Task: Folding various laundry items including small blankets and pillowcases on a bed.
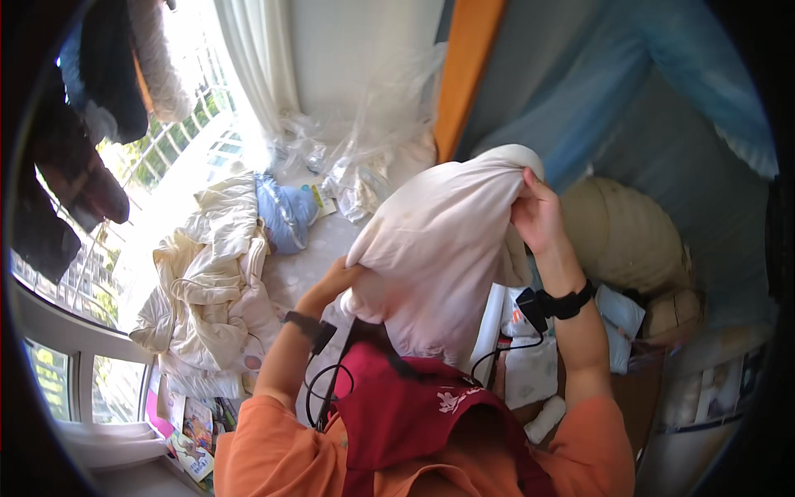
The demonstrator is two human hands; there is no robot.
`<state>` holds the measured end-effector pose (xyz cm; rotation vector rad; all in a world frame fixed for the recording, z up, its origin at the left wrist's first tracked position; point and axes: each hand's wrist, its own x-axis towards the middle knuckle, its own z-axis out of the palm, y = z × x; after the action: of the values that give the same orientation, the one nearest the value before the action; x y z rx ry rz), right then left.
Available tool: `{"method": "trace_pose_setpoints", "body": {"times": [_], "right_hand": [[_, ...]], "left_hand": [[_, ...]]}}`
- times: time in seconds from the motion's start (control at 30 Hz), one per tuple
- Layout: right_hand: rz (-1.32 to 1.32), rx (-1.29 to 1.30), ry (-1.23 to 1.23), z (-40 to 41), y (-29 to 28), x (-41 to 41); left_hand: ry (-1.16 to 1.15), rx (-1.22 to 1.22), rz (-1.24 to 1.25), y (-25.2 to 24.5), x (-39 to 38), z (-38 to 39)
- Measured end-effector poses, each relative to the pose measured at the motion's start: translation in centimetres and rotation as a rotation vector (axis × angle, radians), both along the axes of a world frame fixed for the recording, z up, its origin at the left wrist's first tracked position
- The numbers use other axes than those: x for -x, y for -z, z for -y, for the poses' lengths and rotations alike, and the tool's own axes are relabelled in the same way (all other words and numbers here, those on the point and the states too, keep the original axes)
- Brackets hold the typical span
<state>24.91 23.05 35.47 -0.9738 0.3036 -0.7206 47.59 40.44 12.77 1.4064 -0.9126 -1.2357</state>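
A pale pink piece of soft fabric (435, 242) is stretched between my two hands in front of my chest. My left hand (345, 276) grips its left edge, with the fingertips partly hidden behind the folds. Higher up on the other side, my right hand (538, 214) pinches a gathered part between thumb and fingers. A rounded white part (512, 158) shows at the upper end. The fabric hangs in creases down to my dark red apron (410, 410); whether it is a garment or a cover, I cannot tell.
Cream padded clothes (205, 279) lie heaped at the left beside a light blue fabric bundle (286, 214). Clear plastic bags (360, 174) are behind. A beige bundle (621, 230) and white packages (531, 373) sit right. Dark clothes (105, 74) hang by the barred window.
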Motion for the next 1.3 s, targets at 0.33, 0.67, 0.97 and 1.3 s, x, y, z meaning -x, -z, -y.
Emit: {"method": "trace_pose_setpoints", "body": {"times": [0.33,0.67,0.97,1.3], "right_hand": [[0.353,-0.118,-0.219,-0.5,-3.0,-12.1],[-0.165,-0.124,-0.237,0.3,11.6,-22.1],[-0.847,1.263,-1.204,4.2,35.3,-29.1],[-0.931,0.502,-1.051,7.0,37.3,-44.0]], "left_hand": [[-0.321,0.381,-0.902,-10.4,-3.4,-5.7],[-0.667,0.581,-1.142,-10.7,-5.1,-10.0],[-1.278,-0.231,-0.115,7.0,-9.4,-8.2],[-0.889,-0.779,0.468,17.9,-10.2,-1.8]]}}
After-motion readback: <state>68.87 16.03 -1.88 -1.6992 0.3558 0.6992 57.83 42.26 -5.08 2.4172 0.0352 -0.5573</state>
